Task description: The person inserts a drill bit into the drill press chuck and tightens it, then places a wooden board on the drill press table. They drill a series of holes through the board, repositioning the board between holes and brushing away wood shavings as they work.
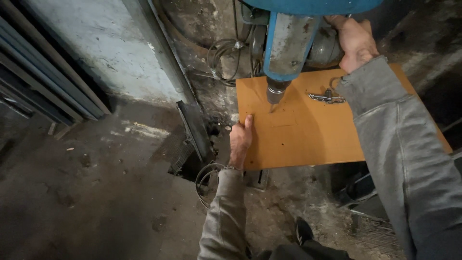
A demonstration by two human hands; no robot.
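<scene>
Under vertical drill bit point(273, 108), flat board point(308, 135)

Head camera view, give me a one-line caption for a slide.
Left hand steadies an orange board under a blue drill press while the right hand grips beside its head.

Dusty grey concrete floor point(96, 192), stained and littered; a scuffed whitewashed plaster wall point(106, 43) rises behind, dark metal slats point(33, 72) at left.

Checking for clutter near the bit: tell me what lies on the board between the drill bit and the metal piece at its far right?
In the head view, only bare orange board lies between the drill bit and the metal piece.
</scene>
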